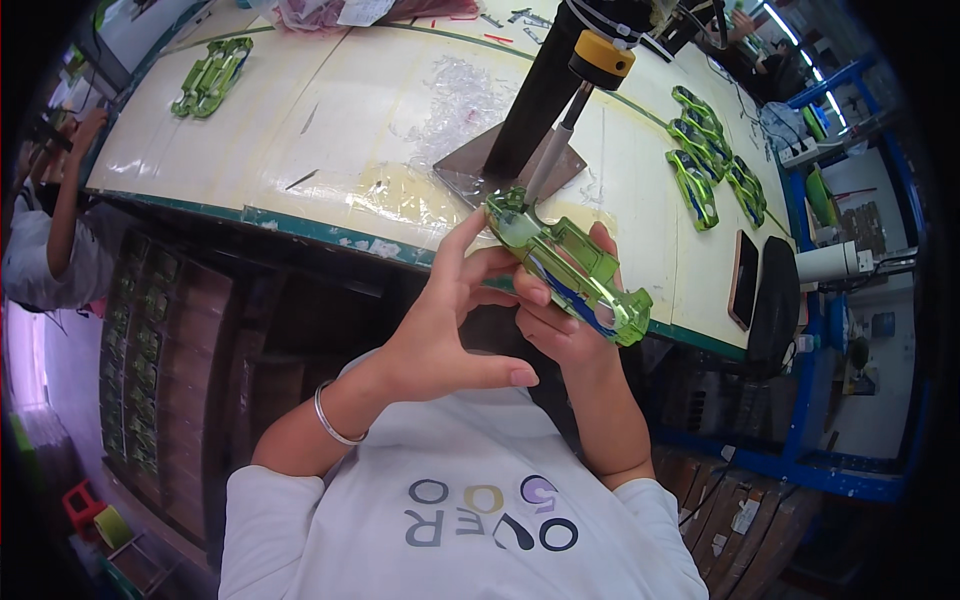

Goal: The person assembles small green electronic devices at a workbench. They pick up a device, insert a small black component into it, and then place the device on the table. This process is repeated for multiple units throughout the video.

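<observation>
My right hand [565, 335] is closed around a translucent green plastic toy car shell [575, 265] with blue and silver trim, held tilted over the table's front edge. My left hand [430, 315] has its thumb stretched away from the shell, while its fingertips touch the shell's far left end. The undersides of some fingers are hidden behind the shell. A slim grey metal rod [553, 155] comes down from a yellow collar [601, 60]. Its lower tip meets or stands just above the shell's far end; I cannot tell which.
A black post [530, 110] on a metal base plate [462, 170] rises behind the shell. Several green car shells [705, 140] lie at the right, more [212, 78] at the far left. A phone [743, 280] and black case [775, 310] lie near the right edge. Another person's arm [65, 215] shows left.
</observation>
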Demonstrator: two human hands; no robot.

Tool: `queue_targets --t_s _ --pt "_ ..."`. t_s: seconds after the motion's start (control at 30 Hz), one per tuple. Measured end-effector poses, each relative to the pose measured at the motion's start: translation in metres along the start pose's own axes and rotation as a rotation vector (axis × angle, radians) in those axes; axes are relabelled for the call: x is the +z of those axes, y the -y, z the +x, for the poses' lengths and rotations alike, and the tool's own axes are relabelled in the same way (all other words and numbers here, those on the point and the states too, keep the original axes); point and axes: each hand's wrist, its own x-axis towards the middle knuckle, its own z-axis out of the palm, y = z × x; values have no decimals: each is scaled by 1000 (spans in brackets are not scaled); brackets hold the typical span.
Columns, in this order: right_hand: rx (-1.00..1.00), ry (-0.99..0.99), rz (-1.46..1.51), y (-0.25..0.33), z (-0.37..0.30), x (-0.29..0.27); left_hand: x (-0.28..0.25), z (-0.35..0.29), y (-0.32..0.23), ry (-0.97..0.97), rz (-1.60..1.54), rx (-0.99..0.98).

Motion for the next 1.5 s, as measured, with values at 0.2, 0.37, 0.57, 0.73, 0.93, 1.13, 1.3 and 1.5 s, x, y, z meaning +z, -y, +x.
queue_targets --t_s 0.2,0.37,0.57,0.73,0.93,1.13,1.3,1.5 --pt "58 6 61 3 -2 3 2 -3 -4 28 33 9" --pt "16 -46 1 3 -1 7 3 -3 -6 44 63 5" --pt "99 -13 106 9 -1 6 5 -4 -12 67 122 -7" --pt "117 -5 83 12 1 3 4 -8 -9 60 135 -3" --pt "109 -25 65 11 1 1 3 -9 -7 53 114 -13" --pt "107 -161 78 2 -12 -10 -25 -20 -8 -42 196 -123" --pt "97 -433 -89 -9 -55 -2 -134 9 -28 -622 1087 114" --pt "-254 -539 -443 17 -110 10 -299 22 -44 -1022 2016 147"
